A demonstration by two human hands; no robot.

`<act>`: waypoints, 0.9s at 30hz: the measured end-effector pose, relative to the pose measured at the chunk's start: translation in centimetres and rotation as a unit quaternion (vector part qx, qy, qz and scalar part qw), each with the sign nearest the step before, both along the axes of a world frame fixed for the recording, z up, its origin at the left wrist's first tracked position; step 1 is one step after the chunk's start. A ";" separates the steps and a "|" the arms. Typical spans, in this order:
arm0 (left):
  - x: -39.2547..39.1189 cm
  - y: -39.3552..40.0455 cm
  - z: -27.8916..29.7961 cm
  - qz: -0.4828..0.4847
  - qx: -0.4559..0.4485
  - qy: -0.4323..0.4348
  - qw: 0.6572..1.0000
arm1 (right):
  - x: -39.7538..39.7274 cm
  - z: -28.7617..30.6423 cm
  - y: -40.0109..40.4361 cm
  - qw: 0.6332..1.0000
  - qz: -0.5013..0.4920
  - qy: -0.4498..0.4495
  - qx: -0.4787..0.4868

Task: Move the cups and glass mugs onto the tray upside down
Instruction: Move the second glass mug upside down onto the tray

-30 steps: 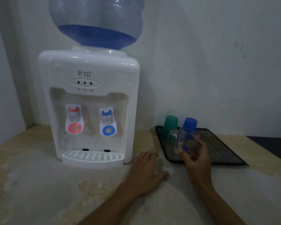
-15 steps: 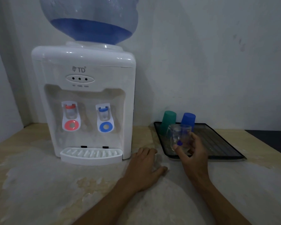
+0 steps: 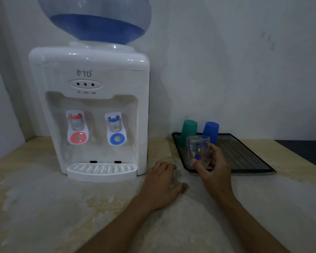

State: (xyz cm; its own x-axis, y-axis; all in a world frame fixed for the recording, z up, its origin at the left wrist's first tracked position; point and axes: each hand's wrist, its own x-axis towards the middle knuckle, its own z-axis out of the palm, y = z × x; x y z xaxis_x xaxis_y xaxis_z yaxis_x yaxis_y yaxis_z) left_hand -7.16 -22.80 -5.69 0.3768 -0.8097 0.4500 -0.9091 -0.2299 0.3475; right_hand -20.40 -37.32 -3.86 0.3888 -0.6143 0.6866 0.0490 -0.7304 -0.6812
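My right hand (image 3: pixel 214 169) grips a clear glass mug (image 3: pixel 198 149) with a small blue mark, held upright just above the near left corner of the dark tray (image 3: pixel 244 157). A green cup (image 3: pixel 188 131) and a blue cup (image 3: pixel 210 131) stand upside down at the tray's far left. My left hand (image 3: pixel 161 182) rests flat on the counter to the left of the tray, fingers spread, holding nothing.
A white water dispenser (image 3: pixel 91 110) with a blue bottle on top stands at the left, its drip tray (image 3: pixel 101 170) jutting forward close to my left hand. A wall runs behind everything. A dark surface (image 3: pixel 306 152) adjoins the counter at the far right.
The glass mug in my right hand has turned from tilted to upright and stays over the tray's near left corner. My left hand has stayed flat on the counter.
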 end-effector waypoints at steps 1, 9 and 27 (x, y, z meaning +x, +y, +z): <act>0.0 0.0 0.0 0.001 -0.001 -0.002 1.000 | 0.0 0.0 0.0 1.000 -0.001 0.001 -0.003; 0.1 0.0 -0.1 -0.001 -0.007 0.000 1.000 | 0.2 -0.3 -0.2 1.000 -0.006 0.009 -0.016; 0.0 0.0 -0.1 -0.001 -0.011 -0.012 1.000 | 0.3 -0.2 0.0 1.000 0.001 0.016 -0.014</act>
State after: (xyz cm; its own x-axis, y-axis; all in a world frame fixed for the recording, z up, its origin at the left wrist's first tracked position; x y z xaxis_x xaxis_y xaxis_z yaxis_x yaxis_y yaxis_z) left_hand -7.13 -22.78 -5.76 0.3640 -0.7998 0.4773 -0.9177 -0.2204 0.3304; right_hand -20.07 -37.36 -4.05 0.4126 -0.5946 0.6901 0.0292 -0.7485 -0.6625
